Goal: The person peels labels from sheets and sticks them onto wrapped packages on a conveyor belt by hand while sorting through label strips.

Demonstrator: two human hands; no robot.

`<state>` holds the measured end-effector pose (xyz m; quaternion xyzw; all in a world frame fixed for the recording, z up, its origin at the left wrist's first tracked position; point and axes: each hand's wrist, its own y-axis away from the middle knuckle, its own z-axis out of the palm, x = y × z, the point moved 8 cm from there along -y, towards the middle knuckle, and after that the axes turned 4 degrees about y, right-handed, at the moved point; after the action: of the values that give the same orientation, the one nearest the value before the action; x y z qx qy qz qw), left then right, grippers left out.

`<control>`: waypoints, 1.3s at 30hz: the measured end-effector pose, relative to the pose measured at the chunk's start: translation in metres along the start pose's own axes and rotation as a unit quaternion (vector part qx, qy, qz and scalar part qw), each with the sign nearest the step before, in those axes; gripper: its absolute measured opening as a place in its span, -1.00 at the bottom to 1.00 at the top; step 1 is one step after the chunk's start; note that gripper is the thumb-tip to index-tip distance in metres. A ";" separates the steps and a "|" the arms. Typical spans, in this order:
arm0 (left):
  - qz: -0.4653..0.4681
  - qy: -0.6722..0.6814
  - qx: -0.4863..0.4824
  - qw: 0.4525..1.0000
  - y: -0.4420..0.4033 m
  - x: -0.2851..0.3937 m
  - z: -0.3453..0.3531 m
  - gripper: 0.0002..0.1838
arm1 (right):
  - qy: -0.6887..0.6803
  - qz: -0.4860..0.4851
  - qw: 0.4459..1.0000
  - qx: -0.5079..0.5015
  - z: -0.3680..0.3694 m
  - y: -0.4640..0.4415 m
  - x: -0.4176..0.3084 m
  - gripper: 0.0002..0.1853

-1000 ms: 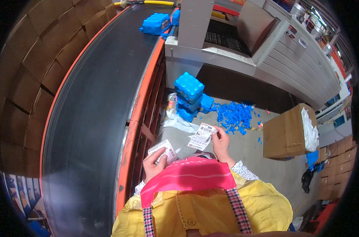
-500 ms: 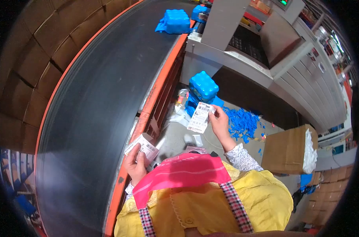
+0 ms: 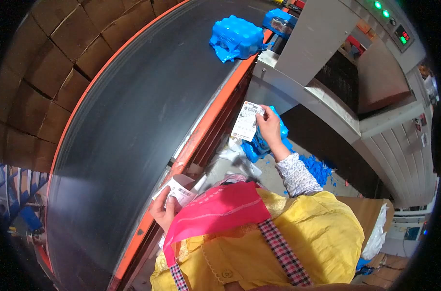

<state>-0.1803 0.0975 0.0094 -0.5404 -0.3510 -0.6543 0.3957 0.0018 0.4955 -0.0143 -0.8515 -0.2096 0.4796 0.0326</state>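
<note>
Pinched in my right hand [image 3: 270, 127] is a white printed label [image 3: 248, 120] with a barcode, raised in front of me. My left hand [image 3: 163, 209] grips a strip or stack of labels [image 3: 180, 193], partly curled, low by the belt's orange edge. On the black conveyor belt [image 3: 147, 111] a blue shrink-wrapped pack [image 3: 236, 38] sits at the far end, its loose film hanging toward me. A second blue-wrapped pack [image 3: 280, 22] lies just right of it, at the machine's outlet. Behind my right hand another blue pack [image 3: 280, 127] is partly hidden on the floor.
Stacked cardboard boxes [image 3: 65, 58] line the belt's left side. A grey machine [image 3: 303, 53] with green lights stands at the right. Blue film scraps [image 3: 317, 170] litter the floor, and an open carton [image 3: 363, 208] with white plastic stands right of me.
My right hand has lifted the label higher, toward the belt's far end. The view has swung and come closer to the packs on the belt. My left hand keeps its hold.
</note>
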 end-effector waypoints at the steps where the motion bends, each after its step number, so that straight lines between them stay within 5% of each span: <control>1: -0.008 0.002 -0.003 1.000 -0.003 -0.004 0.005 -0.72 | -0.007 0.007 1.000 -0.004 0.003 -0.015 0.003 -0.71; 15: 0.026 -0.010 0.124 0.992 -0.011 -0.004 0.031 -0.70 | -0.176 0.030 0.983 0.047 0.117 -0.263 0.031 -0.61; 19: 0.029 -0.026 0.143 0.989 -0.010 0.003 0.037 -0.70 | -0.001 0.011 0.988 0.154 0.129 -0.327 0.010 -0.61; 22: 0.023 -0.050 0.164 0.985 -0.010 0.003 0.034 -0.69 | -0.013 -0.015 0.982 0.187 0.148 -0.359 0.007 -0.65; 25: 0.019 -0.047 0.172 0.984 -0.010 0.001 0.028 -0.68 | 0.121 -0.081 0.978 0.148 0.166 -0.361 -0.004 -0.65; 26: 0.018 -0.046 0.174 0.984 -0.010 0.001 0.026 -0.68 | 0.139 -0.036 0.988 0.060 0.177 -0.363 0.005 -0.41; 29: 0.014 -0.042 0.185 0.982 -0.008 0.003 0.017 -0.69 | 0.296 -0.111 0.939 0.134 0.160 -0.313 -0.051 -0.13; 30: 0.013 -0.040 0.190 0.981 -0.007 0.003 0.014 -0.69 | 0.320 -0.124 0.935 0.087 0.162 -0.307 -0.059 0.02; 34: 0.010 -0.047 0.190 0.981 -0.003 0.000 0.004 -0.69 | 0.325 -0.374 0.868 0.032 0.183 -0.268 -0.098 -0.03; 35: 0.007 -0.045 0.190 0.981 -0.003 0.000 0.003 -0.69 | 0.301 -0.393 0.865 -0.086 0.216 -0.271 -0.082 -0.12; 37: 0.008 -0.034 0.192 0.981 -0.003 0.002 0.001 -0.69 | 0.288 -0.293 0.877 -0.251 0.255 -0.252 -0.062 -0.22; 39: 0.015 -0.021 0.191 0.981 -0.001 0.008 0.002 -0.70 | 0.347 -0.256 0.879 -0.204 0.253 -0.228 -0.065 -0.14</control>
<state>-0.1811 0.0990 0.0176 -0.4738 -0.4697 -0.5579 0.4936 -0.3115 0.6416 -0.0397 -0.8678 -0.4888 0.0748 0.0501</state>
